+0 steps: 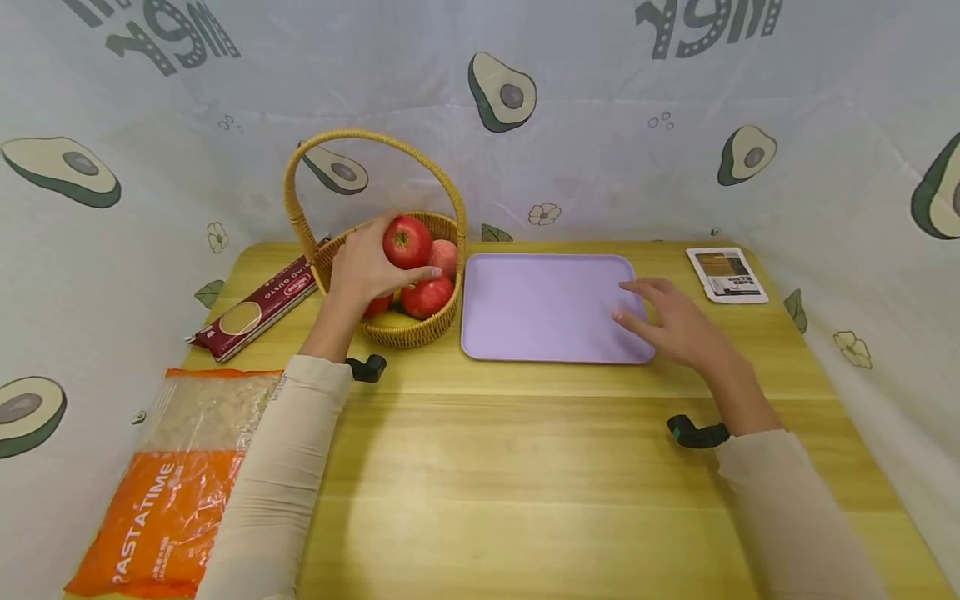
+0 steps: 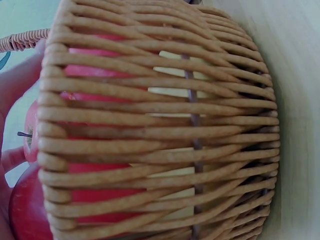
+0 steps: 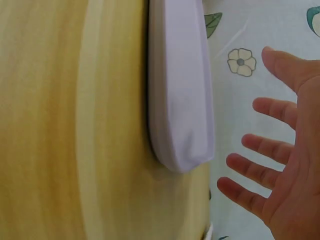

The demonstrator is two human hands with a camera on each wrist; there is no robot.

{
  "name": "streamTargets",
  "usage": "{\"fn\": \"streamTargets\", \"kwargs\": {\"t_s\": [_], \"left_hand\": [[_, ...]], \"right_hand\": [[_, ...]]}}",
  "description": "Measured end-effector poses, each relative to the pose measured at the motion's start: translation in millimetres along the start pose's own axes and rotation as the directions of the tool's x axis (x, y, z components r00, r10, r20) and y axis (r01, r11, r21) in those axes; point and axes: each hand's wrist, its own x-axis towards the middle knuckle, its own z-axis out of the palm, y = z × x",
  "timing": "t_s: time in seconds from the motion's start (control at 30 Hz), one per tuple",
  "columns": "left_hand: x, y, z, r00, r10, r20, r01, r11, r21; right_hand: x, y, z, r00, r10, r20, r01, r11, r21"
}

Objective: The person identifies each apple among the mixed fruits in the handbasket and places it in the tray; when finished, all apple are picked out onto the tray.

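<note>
A woven wicker basket (image 1: 408, 333) with a tall handle stands at the back left of the wooden table, with red apples and a peach-coloured fruit (image 1: 446, 254) inside. My left hand (image 1: 367, 267) grips a red apple (image 1: 407, 241) at the top of the basket. Up close, the left wrist view shows the basket wall (image 2: 165, 130) with red fruit (image 2: 27, 207) behind the weave. A lilac tray (image 1: 540, 308) lies right of the basket. My right hand (image 1: 663, 317) hovers over the tray's right end, fingers spread and holding nothing. Its fingers (image 3: 265, 147) show beside the tray edge (image 3: 182, 100).
A dark red packet (image 1: 258, 308) lies left of the basket. An orange pasta bag (image 1: 176, 483) sits at the front left edge. A small printed card (image 1: 726, 275) lies at the back right. An avocado-print cloth walls the table on three sides.
</note>
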Motion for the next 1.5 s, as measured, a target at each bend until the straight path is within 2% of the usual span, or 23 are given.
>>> {"fn": "streamTargets", "kwargs": {"t_s": [0.3,0.57,0.93,1.17,1.5], "left_hand": [[1.2,-0.3,1.3,1.000,0.002,0.006,-0.002,1.000,-0.001],[0.9,-3.2,1.2,0.999,0.034,-0.012,-0.034,0.999,0.008],[-1.6,-1.6,1.4,0.999,0.033,-0.037,-0.032,0.999,0.017],[-4.5,-0.8,0.6,0.997,0.043,-0.070,-0.044,0.999,-0.017],[-10.1,0.6,-2.0,0.996,0.039,-0.074,-0.045,0.996,-0.081]], "right_hand": [[-5.0,12.4,16.5,0.999,0.020,-0.051,-0.015,0.997,0.081],[-7.8,24.0,27.3,0.992,0.044,-0.118,-0.029,0.992,0.125],[-11.1,40.3,36.2,0.990,0.068,-0.121,-0.041,0.976,0.213],[-10.9,42.7,40.0,0.987,0.116,-0.108,-0.086,0.965,0.246],[-10.5,43.0,41.1,0.985,0.156,-0.070,-0.128,0.945,0.302]]}}
